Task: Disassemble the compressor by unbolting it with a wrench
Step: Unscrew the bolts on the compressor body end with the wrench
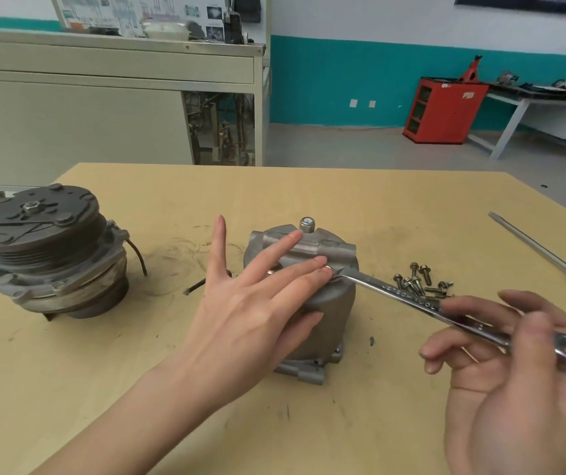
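A grey compressor housing (333, 310) stands upright in the middle of the table, a bolt head (307, 223) sticking up at its top. My left hand (254, 303) lies flat on its top with straight fingers, thumb against the side. My right hand (521, 358) pinches the shaft of a chrome combination wrench (408, 299) near its ring end. The wrench's open end reaches the housing top under my left fingertips; what it sits on is hidden.
The clutch and pulley part of the compressor (48, 252) stands at the left of the wooden table (343, 193). Several loose bolts (422, 282) lie right of the housing. An orange-handled screwdriver (549, 255) lies at the far right. A cabinet and red rack stand behind.
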{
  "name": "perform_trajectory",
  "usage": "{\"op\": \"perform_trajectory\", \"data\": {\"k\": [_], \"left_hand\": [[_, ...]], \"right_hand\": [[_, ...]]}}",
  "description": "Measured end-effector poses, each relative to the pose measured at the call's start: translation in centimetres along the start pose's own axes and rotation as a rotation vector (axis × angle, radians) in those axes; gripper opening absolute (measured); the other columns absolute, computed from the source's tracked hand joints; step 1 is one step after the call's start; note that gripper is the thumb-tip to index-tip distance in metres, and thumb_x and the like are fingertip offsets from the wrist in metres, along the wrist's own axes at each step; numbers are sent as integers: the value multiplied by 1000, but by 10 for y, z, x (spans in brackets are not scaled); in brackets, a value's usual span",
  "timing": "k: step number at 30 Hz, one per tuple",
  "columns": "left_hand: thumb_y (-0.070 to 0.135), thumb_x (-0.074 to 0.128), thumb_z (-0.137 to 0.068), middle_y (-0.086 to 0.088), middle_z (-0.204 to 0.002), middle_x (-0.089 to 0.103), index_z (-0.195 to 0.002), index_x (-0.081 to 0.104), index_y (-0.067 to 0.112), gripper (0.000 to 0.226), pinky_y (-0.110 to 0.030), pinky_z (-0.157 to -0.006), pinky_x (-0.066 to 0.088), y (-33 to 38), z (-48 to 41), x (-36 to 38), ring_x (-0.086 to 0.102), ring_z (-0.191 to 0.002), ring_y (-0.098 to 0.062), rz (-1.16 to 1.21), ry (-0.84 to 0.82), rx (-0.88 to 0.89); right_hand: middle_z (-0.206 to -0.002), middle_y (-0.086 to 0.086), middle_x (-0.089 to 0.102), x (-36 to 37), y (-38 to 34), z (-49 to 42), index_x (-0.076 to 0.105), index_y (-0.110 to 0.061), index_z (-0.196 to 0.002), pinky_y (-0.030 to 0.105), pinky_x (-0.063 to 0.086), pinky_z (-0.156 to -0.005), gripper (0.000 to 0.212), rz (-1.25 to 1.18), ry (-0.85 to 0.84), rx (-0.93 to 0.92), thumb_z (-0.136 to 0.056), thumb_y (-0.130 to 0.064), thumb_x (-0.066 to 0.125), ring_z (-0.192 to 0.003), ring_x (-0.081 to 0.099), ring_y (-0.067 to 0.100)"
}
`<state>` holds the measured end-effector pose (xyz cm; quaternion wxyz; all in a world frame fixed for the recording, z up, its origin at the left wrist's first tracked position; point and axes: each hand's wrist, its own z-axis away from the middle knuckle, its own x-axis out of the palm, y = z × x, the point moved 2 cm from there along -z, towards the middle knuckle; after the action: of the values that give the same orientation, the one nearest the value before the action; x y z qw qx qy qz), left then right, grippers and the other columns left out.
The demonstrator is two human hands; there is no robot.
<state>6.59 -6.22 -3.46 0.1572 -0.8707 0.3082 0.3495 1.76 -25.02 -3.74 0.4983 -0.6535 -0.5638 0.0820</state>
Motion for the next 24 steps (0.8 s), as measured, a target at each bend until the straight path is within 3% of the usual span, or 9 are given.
{"op": "perform_trajectory", "data": {"k": [3,5,6,9,12,15,19,21,24], "left_hand": [[60,48,-86,4,-149,44,-145,42,23,70,-66,-114,12,-10,-3,-6,36,-142,-21,73,-70,-180],[83,43,-69,9,-161,18,-154,9,34,104,-51,-121,5,-23,-8,-7,18,-148,-12,170,-214,-400],[90,40,-59,13,-161,15,-154,2,36,115,-44,-122,4,-29,-9,-5,14,-147,-5,219,-296,-475],[90,41,-48,19,-139,43,-147,30,27,118,-36,-120,15,-36,-13,2,30,-123,9,317,-297,-527],[87,48,-48,22,-123,47,-139,42,24,111,-37,-117,21,-37,-15,5,33,-105,14,351,-235,-533],[88,47,-47,19,-127,52,-138,41,27,110,-37,-120,15,-40,-13,7,45,-119,2,328,-271,-529],[91,43,-48,26,-121,45,-140,37,30,111,-35,-122,7,-39,-12,8,43,-123,3,293,-292,-539],[92,41,-48,28,-120,43,-140,37,30,111,-36,-122,5,-38,-12,7,42,-124,5,274,-292,-539],[92,40,-48,31,-118,41,-140,37,31,110,-36,-122,1,-38,-12,7,42,-124,6,265,-299,-541]], "right_hand": [[-59,2,62,4,8,-4,54,-18,-83,19,43,-43,24,-13,23,26,-91,-9,33,-38,53,21],[-56,1,59,6,10,-10,59,-22,-76,19,43,-44,34,-43,2,40,-89,-4,32,-39,53,23],[-55,1,59,7,11,-14,60,-23,-74,19,43,-45,37,-61,-13,54,-88,-3,32,-39,53,24],[-54,2,57,5,17,-27,59,-22,-71,17,41,-46,37,-109,-46,129,-86,-3,33,-40,52,23],[-55,0,56,3,29,-49,51,-15,-78,16,39,-46,28,-134,-89,251,-89,0,31,-40,50,20],[-56,0,56,9,46,-82,49,-14,-86,16,36,-44,26,-138,-192,420,-96,0,30,-42,49,17],[-67,2,64,32,68,-119,55,-14,-97,23,47,-56,14,-105,-313,654,-99,-9,42,-62,57,14],[-68,1,65,45,77,-131,57,-14,-92,24,49,-56,7,-111,-224,763,-96,-12,52,-61,57,15],[-63,2,58,70,83,-146,55,-12,-84,21,45,-46,10,-141,-64,818,-92,-13,62,-45,54,12]]}}
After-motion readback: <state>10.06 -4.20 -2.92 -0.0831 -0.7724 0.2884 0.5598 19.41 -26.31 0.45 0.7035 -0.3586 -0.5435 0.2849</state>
